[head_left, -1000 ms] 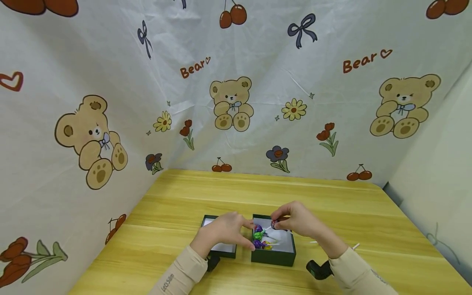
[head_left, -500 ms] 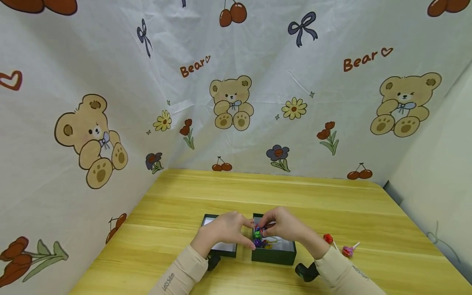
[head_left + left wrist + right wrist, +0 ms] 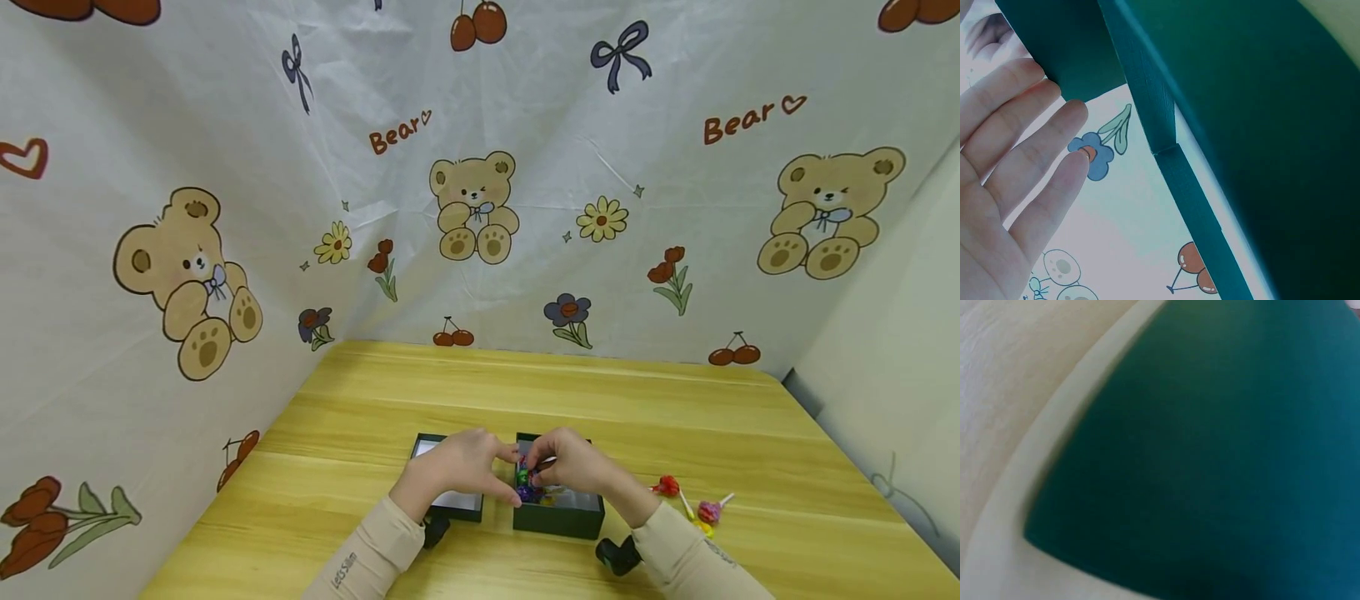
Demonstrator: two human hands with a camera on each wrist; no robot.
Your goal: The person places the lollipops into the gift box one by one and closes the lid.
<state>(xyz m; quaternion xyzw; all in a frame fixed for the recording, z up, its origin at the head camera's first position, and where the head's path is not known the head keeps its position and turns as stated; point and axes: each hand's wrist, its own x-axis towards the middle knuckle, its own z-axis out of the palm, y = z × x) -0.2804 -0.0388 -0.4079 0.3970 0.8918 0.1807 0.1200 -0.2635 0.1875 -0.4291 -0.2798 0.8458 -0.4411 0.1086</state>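
Note:
A dark green box (image 3: 558,522) with a pale inside stands on the table in the head view, and several lollipops in shiny wrappers (image 3: 528,493) lie along its left side. My right hand (image 3: 570,462) reaches into it, pinching a lollipop whose head is mostly hidden by the fingers. At the box's left wall is my left hand (image 3: 467,467), thumb and fingers spread; the left wrist view shows the fingers (image 3: 1029,147) fairly straight, their tips at the green wall. Only the box's green outside (image 3: 1210,456) fills the right wrist view.
A green lid (image 3: 463,504) with a white inside lies left of the box, partly under my left arm. On the table to the right are a red lollipop (image 3: 666,486), a pink-purple one (image 3: 708,512) and a yellow one (image 3: 703,527) beside my right sleeve. A patterned cloth (image 3: 525,317) hangs behind.
The right hand has carried its lollipop left, from the box's upper middle to the group at the left side. Its sleeve has uncovered the lollipops on the table. The left hand stays put.

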